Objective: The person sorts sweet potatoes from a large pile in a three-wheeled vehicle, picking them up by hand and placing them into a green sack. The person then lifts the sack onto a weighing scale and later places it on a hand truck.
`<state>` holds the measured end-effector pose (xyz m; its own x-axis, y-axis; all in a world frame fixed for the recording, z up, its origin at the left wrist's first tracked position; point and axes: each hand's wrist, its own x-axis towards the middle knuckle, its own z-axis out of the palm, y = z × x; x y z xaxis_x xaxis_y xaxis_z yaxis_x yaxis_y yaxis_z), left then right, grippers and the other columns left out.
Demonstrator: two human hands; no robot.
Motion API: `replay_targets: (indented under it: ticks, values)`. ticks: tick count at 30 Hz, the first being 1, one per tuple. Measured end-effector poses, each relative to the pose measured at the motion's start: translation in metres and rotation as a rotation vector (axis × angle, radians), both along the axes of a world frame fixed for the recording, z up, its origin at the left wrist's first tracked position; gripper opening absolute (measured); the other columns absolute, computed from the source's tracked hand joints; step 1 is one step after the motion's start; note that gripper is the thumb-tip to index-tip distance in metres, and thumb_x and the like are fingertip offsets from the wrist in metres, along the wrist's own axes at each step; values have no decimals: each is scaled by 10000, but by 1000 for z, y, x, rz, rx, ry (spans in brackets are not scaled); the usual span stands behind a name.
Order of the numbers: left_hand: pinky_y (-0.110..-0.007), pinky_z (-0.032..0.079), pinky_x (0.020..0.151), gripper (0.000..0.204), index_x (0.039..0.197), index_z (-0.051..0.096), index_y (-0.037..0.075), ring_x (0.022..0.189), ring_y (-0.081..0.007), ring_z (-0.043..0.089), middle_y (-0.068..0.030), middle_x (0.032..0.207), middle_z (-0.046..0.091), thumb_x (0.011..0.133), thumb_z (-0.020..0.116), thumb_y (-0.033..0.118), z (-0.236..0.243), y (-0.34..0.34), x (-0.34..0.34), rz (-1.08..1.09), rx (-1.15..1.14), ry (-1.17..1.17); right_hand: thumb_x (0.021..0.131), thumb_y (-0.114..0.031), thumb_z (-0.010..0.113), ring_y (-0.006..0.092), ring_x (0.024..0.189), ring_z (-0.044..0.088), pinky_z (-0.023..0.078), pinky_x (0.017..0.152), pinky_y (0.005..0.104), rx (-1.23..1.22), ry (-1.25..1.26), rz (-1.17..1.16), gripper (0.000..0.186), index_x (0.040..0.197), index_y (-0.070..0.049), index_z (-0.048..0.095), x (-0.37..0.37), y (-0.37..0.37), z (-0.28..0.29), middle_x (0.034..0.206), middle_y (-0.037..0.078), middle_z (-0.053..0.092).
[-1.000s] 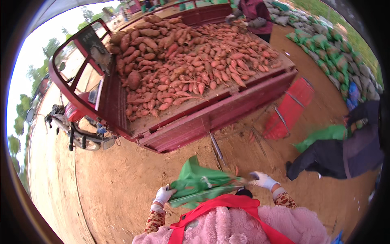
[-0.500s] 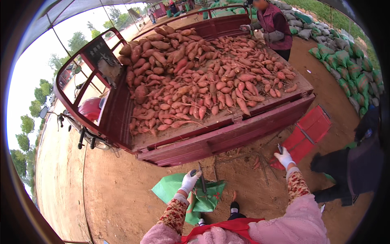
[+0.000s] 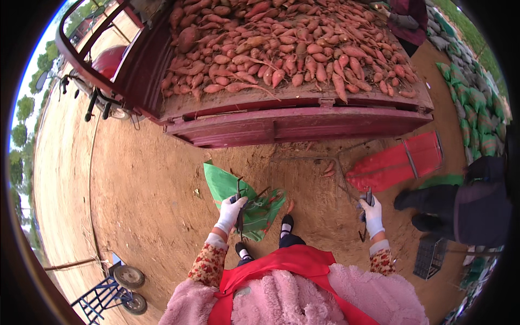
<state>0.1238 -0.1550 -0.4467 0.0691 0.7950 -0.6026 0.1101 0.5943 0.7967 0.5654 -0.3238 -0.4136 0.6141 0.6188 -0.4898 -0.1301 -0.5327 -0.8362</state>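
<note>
My left hand [image 3: 232, 213], in a white glove, is closed around a dark metal bar [image 3: 239, 227] held upright over a crumpled green sack [image 3: 216, 176] low by my feet. My right hand [image 3: 372, 215], also gloved, is closed on another dark metal piece [image 3: 369, 194]. Beyond my hands stands a maroon three-wheeled truck [image 3: 303, 125] with its bed heaped with sweet potatoes [image 3: 281, 59]. A red panel [image 3: 395, 162] with metal bars lies on the dirt beyond my right hand, near a few loose sweet potatoes [image 3: 329, 169].
A co-worker in dark clothing [image 3: 476, 208] bends close at my right, near a black crate [image 3: 428, 257]. Another person [image 3: 406, 24] stands at the truck's far right corner. Stacked green and grey sacks [image 3: 474, 108] line the right side. A blue wheeled cart [image 3: 103, 300] sits at lower left.
A second ago my hands held the green sack; it is now low by my feet and both hands grip dark metal pieces. The view has tipped downward, shifting the truck higher in frame.
</note>
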Motion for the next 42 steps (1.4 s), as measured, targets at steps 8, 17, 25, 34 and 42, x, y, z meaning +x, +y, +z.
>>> replay_targets:
  ticks: [8, 17, 25, 34, 42]
  values:
    - [-237, 402, 549, 141, 770, 672, 30, 591, -51, 497, 53, 661, 581, 826, 696, 158, 69, -84, -125, 238, 99, 160, 887, -105, 656, 76, 372, 437, 313, 353, 242, 59, 9, 86, 135, 993, -22, 644, -119, 6, 70, 715, 57, 649]
    - [-242, 442, 599, 89, 868, 652, 26, 660, -63, 527, 41, 754, 602, 820, 695, 88, 151, -221, -323, 635, 188, 181, 888, -85, 621, 96, 363, 469, 356, 340, 244, 81, -1, 524, 188, 1059, -5, 611, -329, 43, 121, 730, 88, 664]
    - [-241, 395, 607, 113, 778, 570, 43, 670, -58, 463, 49, 729, 529, 816, 676, 50, 181, -298, -473, 1020, 382, 385, 887, -70, 648, 75, 474, 557, 425, 398, 236, 274, -2, 931, 186, 1057, 4, 643, -556, 131, 141, 784, 83, 698]
    - [-227, 373, 595, 53, 762, 594, 23, 648, -55, 464, 36, 706, 543, 797, 633, 30, 197, -257, -644, 1335, 473, 606, 869, -100, 665, 61, 513, 556, 452, 452, 259, 445, 62, 1268, 206, 1045, 8, 669, -828, 271, 140, 726, 30, 678]
    - [-338, 448, 678, 146, 890, 638, 9, 712, -160, 519, -20, 768, 590, 907, 638, 153, 261, -161, -785, 1469, 331, 791, 865, -115, 681, 60, 583, 587, 475, 505, 250, 464, 197, 1473, 222, 1049, 10, 679, -1076, 408, 167, 736, 34, 689]
